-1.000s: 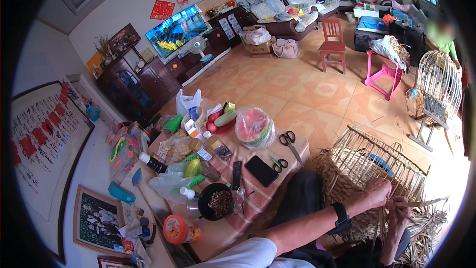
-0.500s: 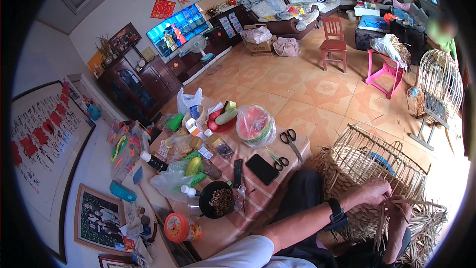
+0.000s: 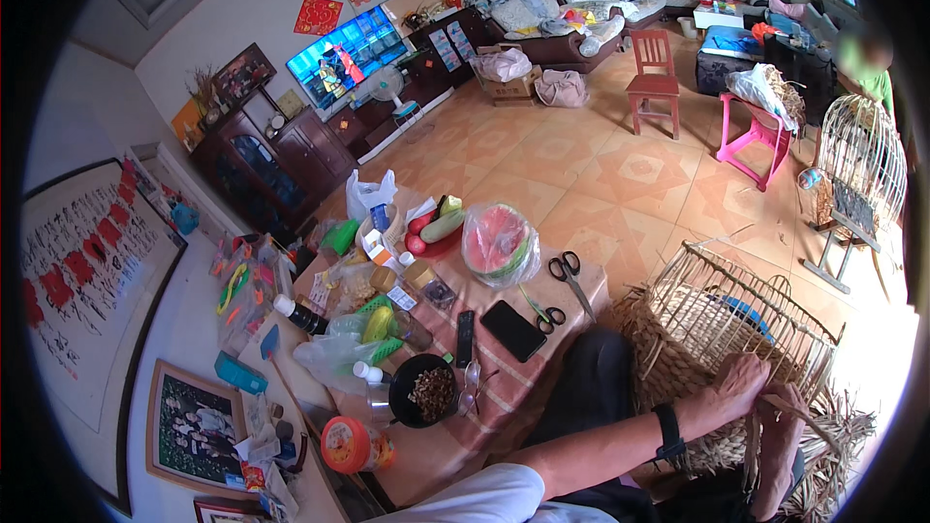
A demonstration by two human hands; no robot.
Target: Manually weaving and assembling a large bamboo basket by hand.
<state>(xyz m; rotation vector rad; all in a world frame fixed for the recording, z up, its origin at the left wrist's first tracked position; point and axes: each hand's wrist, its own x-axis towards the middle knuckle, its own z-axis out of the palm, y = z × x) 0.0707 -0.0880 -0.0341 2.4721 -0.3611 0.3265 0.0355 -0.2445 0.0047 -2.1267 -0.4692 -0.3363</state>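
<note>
A half-woven basket [image 3: 668, 358] of dried straw-like strips stands by my right knee. Thin upright stakes [image 3: 765, 291] rise above its woven wall, and a blue thing shows inside. My left hand [image 3: 738, 384] is closed at the near side of the weave, its fingertips mostly hidden. Close against it, my right hand [image 3: 778, 426] is closed on a flat dried strip [image 3: 812, 418] that sticks out to the right. Another strip hangs below the hands. Loose strip ends [image 3: 843, 441] bunch beyond my right hand.
The cloth-covered table [image 3: 513, 387] at left holds scissors [image 3: 572, 283], a black phone [image 3: 513, 330], wrapped watermelon [image 3: 500, 244] and a black bowl [image 3: 423, 390]. A red chair [image 3: 654, 87], pink stool [image 3: 756, 136] and another stake frame [image 3: 860, 160] stand beyond; a person is at far right.
My left forearm and hand have shifted slightly, with the back of the hand turned more upward. Both hands stay close together at the basket, and the strip's end has swung downward.
</note>
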